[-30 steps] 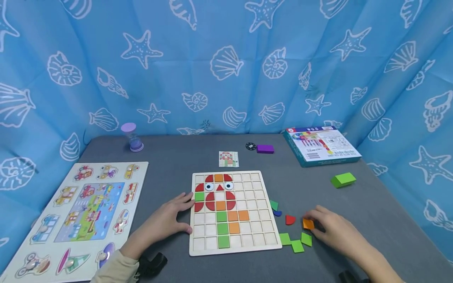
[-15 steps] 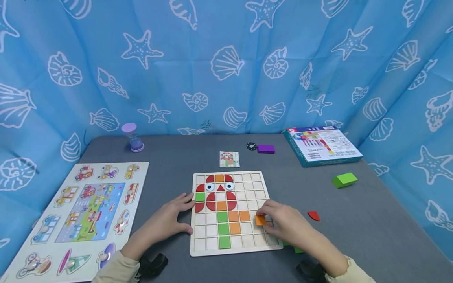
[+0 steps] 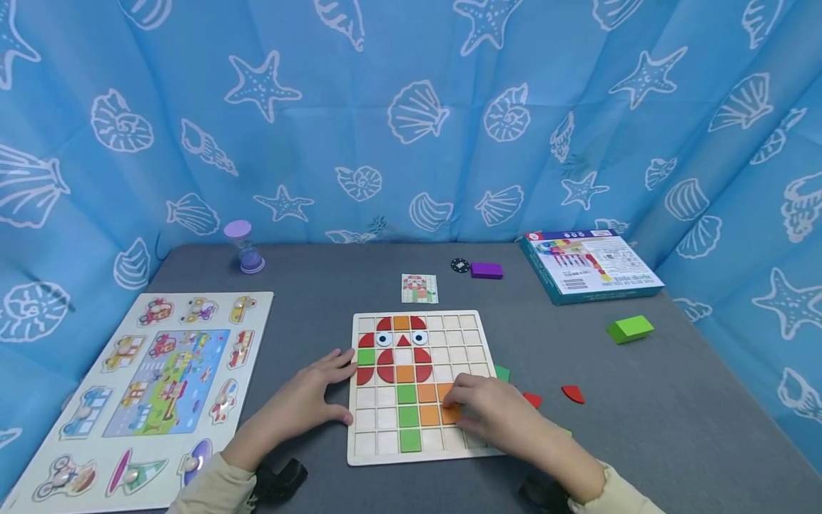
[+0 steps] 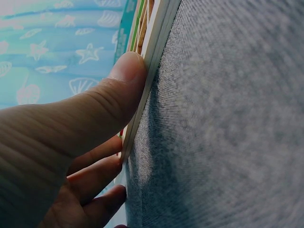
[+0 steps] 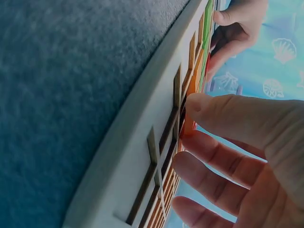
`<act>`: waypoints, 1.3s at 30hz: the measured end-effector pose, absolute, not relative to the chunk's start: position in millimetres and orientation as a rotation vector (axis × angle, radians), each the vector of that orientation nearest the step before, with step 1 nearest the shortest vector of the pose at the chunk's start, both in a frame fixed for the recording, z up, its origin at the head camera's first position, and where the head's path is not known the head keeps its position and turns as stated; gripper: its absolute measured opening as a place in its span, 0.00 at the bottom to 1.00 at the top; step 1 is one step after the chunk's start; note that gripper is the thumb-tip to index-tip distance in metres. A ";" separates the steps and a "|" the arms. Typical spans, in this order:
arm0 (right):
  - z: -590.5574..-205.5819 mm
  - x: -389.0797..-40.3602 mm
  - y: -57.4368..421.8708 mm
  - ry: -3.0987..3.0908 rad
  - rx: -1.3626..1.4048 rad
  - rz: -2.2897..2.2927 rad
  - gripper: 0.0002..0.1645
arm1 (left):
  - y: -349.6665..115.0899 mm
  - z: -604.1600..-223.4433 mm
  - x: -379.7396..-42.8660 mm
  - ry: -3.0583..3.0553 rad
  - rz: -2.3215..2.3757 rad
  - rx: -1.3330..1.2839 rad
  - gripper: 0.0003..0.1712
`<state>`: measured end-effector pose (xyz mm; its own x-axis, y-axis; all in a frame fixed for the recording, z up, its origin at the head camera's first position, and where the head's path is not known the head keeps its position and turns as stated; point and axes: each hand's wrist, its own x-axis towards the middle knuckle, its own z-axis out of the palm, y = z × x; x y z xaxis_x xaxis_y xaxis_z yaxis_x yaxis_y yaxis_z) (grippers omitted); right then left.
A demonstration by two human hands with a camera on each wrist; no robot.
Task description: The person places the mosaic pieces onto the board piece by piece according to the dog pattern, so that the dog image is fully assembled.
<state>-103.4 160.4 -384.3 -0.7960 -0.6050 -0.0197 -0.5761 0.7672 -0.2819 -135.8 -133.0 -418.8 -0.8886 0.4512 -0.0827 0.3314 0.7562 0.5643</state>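
A wooden grid board (image 3: 474, 355) lies on the table, bearing red, orange and green pieces that form a figure with two round eyes. With thumb and index finger my right hand (image 3: 497, 408) pinches a square orange tile (image 3: 452, 416) at a cell beside another orange tile (image 3: 429, 415). In the right wrist view the thumb and fingertips are right at the grid, the tile (image 5: 189, 124) between them. My left hand (image 3: 302, 396) rests against the board's left edge, thumb and fingers spread; the left wrist view has the thumb (image 4: 129, 69) touching the rim.
Right of the board lie a red piece (image 3: 574, 394), a green piece (image 3: 502, 373) and others partly hidden by my right arm. A picture card (image 3: 419, 288) sits behind the board. A vehicle puzzle (image 3: 260, 314) is at left, a box (image 3: 600, 285) and green block (image 3: 631, 329) at right.
My right hand has picked up the orange tile from right of the board and carried it left over the grid, down to a cell. The left hand stays at the board's edge.
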 end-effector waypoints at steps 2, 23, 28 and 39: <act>-385.0 -103.0 159.8 2.852 -0.976 -0.406 0.13 | -133.0 -419.0 -135.8 2.739 0.820 0.617 0.46; -382.3 -125.9 223.9 3.066 -0.391 -0.283 0.17 | -136.2 -417.0 -134.5 2.726 0.830 0.601 0.46; -386.6 -134.9 219.6 3.018 -0.403 -0.229 0.14 | -135.7 -417.4 -134.5 2.723 0.832 0.595 0.46; -385.5 -140.8 217.2 2.999 -0.400 -0.204 0.09 | -134.3 -418.2 -136.2 2.719 0.830 0.609 0.46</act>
<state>-140.8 217.2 -385.5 -0.9593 -0.2677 -0.0904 -0.2530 0.9562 -0.1471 -136.2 -134.3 -418.2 -0.8861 0.4529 -0.0989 0.3205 0.7527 0.5751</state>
